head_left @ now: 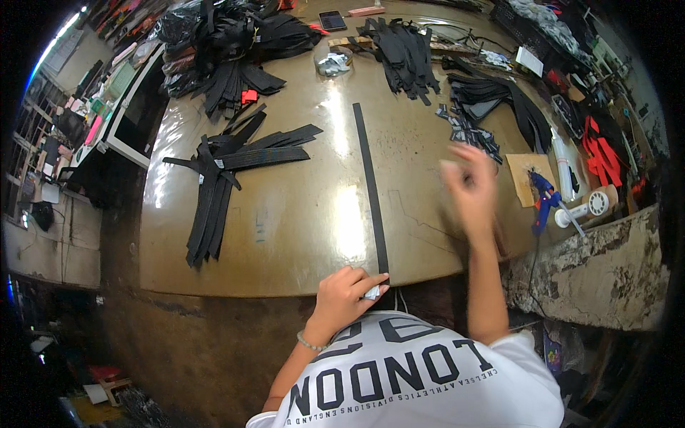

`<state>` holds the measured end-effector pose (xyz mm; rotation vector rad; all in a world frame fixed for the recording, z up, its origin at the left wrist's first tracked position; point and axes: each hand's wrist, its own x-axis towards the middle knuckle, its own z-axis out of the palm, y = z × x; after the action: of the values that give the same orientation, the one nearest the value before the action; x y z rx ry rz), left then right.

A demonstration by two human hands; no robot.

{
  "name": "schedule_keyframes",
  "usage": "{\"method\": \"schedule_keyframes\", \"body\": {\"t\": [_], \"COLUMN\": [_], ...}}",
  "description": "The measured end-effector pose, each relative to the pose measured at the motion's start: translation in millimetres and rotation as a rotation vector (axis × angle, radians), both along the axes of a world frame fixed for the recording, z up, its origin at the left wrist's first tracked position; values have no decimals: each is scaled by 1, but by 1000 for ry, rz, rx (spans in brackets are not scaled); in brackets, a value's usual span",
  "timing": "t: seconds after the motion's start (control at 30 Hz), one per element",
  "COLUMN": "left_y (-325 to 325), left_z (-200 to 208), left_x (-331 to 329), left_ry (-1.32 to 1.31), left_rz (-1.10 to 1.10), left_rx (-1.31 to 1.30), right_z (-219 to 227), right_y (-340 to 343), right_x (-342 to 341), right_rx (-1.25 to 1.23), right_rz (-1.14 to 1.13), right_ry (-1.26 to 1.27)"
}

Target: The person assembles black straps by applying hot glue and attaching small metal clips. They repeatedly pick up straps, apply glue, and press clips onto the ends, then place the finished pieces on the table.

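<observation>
A long black strap runs straight away from me across the table. My left hand is closed on its near end at the table's front edge, with the index finger lying over the strap. A small white label shows under those fingers. My right hand is raised over the right part of the table, smeared by motion, its fingers partly curled. I cannot make out anything in it. Just beyond it lies a pile of small grey and white labels.
Bundled black straps lie crossed at the left; more straps are at the back and right. A blue glue gun rests by a cardboard piece. At the back are a tape roll and a phone.
</observation>
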<state>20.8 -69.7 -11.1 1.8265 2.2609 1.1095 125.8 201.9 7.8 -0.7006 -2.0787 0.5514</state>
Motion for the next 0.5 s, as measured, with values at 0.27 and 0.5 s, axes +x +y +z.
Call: {"method": "schedule_keyframes", "body": {"t": [0.27, 0.5], "left_y": [-1, -2], "left_z": [-2, 0], "left_x": [-2, -2], "left_ry": [66, 79], "left_rz": [-35, -41], "left_rx": [-30, -11], "right_z": [-53, 19], "right_y": [87, 61], "right_x": [189, 116], "right_rx": [-186, -371], "right_rz": [-600, -314], "right_ry": [330, -26]}}
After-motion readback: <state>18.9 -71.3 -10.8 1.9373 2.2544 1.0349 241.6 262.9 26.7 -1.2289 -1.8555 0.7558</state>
